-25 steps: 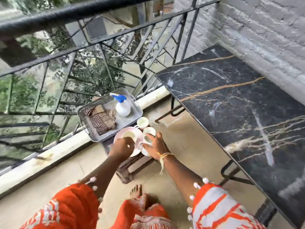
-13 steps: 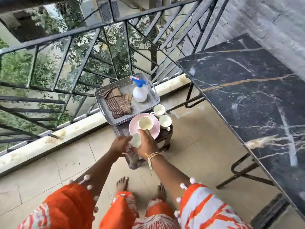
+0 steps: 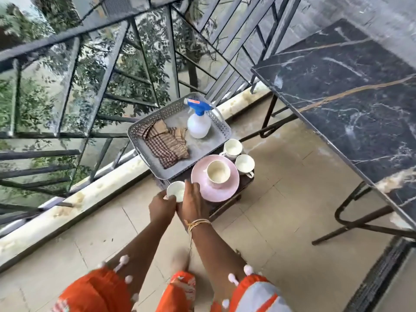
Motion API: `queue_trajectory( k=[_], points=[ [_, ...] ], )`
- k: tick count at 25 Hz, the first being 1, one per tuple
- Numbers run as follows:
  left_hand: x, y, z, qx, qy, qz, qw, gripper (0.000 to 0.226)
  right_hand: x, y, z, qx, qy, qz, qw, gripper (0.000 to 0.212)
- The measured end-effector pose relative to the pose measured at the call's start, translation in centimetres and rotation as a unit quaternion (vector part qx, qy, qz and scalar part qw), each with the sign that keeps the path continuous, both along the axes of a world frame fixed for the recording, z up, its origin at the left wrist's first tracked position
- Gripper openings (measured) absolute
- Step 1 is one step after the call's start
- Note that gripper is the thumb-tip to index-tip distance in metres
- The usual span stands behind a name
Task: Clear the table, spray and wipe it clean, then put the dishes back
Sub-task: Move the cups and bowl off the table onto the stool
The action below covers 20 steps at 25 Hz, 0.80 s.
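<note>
Table (image 3: 351,91) already bare, dishes parked on low stool (image 3: 227,204) beside tray (image 3: 203,152); left hand (image 3: 161,207) and right hand (image 3: 194,202) both clasp a small cup (image 3: 175,191) at stool's near edge; spraying, wiping, returning likely remain.

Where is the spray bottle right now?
The spray bottle stands in the grey tray by the railing, right of the checked cloth, beyond the cups.
</note>
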<state>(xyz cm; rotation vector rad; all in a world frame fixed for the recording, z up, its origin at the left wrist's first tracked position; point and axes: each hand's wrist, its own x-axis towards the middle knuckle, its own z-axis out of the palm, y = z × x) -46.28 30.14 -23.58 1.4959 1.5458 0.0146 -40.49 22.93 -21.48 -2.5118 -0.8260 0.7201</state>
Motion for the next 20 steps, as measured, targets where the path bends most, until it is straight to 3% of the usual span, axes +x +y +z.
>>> queue_trajectory(
  k=[4,8,12,16,20],
  points=[
    [1.1,1.5,-1.8,-0.014,-0.007,0.015,1.000,0.046,-0.4,0.6,-2.0,0.017,0.032,-0.060,0.998,0.058],
    [0.9,2.2,-5.2,-0.050,-0.009,0.039,0.998,0.053,-0.1,0.2,-4.6,0.041,0.098,-0.102,0.989,0.019],
    [2.5,1.9,-5.0,-0.063,-0.035,0.051,0.996,0.046,-0.5,-0.6,-6.4,-0.012,0.105,-0.074,0.992,0.018],
    [3.4,1.7,-6.1,-0.091,-0.056,0.043,0.993,0.043,-0.3,-0.9,-6.8,-0.034,0.117,-0.083,0.989,0.004],
    [3.1,2.2,-8.6,-0.151,-0.054,0.049,0.986,0.069,0.7,-1.5,-5.8,-0.024,0.139,-0.096,0.985,0.021]
  ],
)
